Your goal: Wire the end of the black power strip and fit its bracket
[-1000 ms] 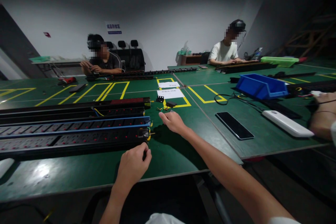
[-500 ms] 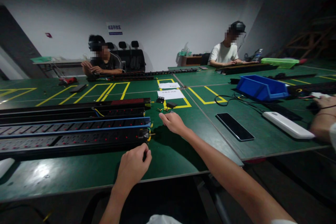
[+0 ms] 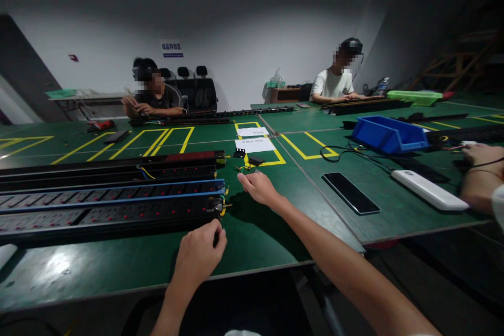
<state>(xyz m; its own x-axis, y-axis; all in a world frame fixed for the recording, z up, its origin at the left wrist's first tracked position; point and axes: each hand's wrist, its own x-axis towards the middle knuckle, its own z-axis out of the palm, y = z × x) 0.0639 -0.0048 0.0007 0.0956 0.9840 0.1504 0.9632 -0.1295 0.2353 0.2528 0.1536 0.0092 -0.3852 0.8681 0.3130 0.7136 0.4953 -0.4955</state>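
My left hand (image 3: pixel 201 249) is curled closed near the front edge of the green table, just below the end of the nearest black socket strip (image 3: pixel 157 211). Its fingertips are turned away, so anything inside is hidden. Farther forward, the fingers of my right hand (image 3: pixel 258 187) are pinched together beside short green-yellow wires (image 3: pixel 244 169); I cannot make out what they hold. A small black bracket (image 3: pixel 239 153) and a flat black piece (image 3: pixel 256 160) lie just beyond that hand. A second strip, with blue edges (image 3: pixel 118 195), lies behind the nearest one.
To the right are a phone (image 3: pixel 350 192), a white power bank (image 3: pixel 429 189), cables and a blue bin (image 3: pixel 394 134). A co-worker's hand (image 3: pixel 482 160) shows at the right edge. Two people sit across the table. Paper labels (image 3: pixel 255 145) lie within yellow tape.
The view has tilted slightly, shifting the scene a little downward. Both hands keep nearly the same pose and place.
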